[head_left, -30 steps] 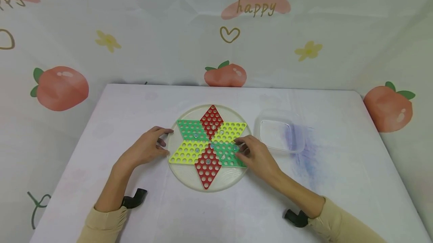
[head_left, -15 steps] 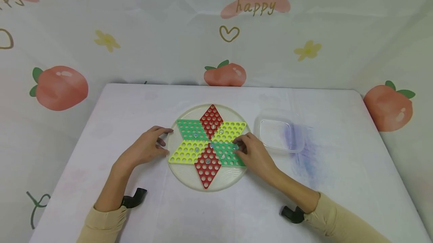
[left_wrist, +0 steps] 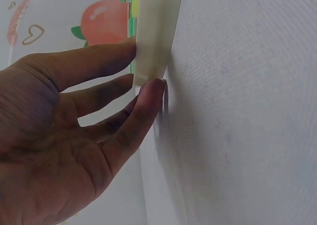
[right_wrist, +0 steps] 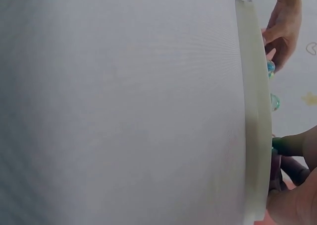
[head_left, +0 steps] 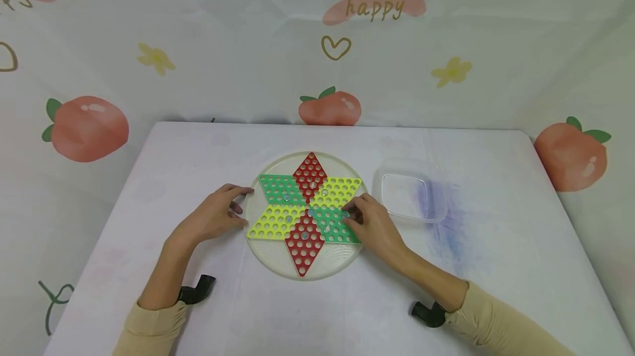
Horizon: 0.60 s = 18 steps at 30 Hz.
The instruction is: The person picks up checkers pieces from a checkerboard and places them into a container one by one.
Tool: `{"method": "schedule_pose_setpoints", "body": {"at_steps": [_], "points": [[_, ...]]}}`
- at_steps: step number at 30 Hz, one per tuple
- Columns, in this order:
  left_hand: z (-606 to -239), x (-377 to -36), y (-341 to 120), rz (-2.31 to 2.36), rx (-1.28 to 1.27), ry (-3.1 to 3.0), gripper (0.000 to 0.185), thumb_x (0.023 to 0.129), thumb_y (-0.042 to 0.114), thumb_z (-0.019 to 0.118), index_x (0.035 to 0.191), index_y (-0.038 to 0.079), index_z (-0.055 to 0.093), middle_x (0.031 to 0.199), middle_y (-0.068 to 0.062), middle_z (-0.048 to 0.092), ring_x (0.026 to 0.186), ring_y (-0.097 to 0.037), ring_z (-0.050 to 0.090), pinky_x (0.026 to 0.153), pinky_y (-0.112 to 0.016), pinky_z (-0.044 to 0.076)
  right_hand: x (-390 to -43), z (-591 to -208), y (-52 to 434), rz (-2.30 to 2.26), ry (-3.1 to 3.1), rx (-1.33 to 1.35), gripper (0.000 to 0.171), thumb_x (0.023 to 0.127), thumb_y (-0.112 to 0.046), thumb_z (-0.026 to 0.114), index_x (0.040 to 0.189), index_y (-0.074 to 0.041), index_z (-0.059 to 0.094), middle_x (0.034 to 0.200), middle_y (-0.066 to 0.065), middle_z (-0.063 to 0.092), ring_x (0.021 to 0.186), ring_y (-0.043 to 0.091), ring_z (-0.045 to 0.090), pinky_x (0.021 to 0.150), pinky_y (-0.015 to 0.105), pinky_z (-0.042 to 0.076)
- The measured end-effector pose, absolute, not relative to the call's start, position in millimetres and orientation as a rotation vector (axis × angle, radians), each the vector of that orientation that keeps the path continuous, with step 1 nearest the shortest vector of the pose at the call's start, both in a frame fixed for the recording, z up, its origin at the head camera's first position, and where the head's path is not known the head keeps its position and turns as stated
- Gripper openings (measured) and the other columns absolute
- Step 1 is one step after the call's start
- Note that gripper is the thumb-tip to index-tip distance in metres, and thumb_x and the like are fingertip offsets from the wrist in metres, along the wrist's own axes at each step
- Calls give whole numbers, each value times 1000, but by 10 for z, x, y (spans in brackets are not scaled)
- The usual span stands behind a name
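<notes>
Glass marble (head_left: 345, 214) on the board's (head_left: 278, 257) green wedge: I'm pinching it with right hand (head_left: 374, 226) fingers, lifting straight; left hand (head_left: 210, 218), fingers relaxed, steadies the rim.

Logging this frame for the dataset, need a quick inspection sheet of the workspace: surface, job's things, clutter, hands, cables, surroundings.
Surface: table under a white cloth, faint blue stain right of the tub.
Job's things: round game board with a red, green and yellow star of holes; a few glass marbles sit in holes.
Clutter: clear plastic tub right of the board, looks empty.
Hands: left hand rests straight-fingered against the board's left rim; right hand has its fingertips on a marble in the green section, grip looks like a pinch.
Cables: nothing seen; black wrist mounts only.
Surroundings: backdrop printed with peaches, hearts and "happy".
</notes>
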<state>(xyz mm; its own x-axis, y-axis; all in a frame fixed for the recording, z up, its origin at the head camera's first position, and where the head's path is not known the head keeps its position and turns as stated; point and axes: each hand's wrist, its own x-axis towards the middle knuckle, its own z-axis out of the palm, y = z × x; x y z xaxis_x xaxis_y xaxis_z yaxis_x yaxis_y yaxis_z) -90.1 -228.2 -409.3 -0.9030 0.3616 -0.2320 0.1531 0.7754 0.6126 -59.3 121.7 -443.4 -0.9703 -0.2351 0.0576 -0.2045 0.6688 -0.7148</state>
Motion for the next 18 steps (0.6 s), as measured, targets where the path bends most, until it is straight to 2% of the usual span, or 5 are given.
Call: {"method": "schedule_pose_setpoints", "body": {"at_steps": [18], "points": [[-4105, -901, -2278, 855, 399, 2638, 67, 78, -1, 81, 138, 0, 53, 132, -22, 49, 94, -23, 64, 79, -36, 54, -550, -4388, 1242, -1449, 2646, -482, 17, 89, -9, 75, 104, -7, 68, 87, -4, 66, 79, 10, 60, 71, 25, 52]]}}
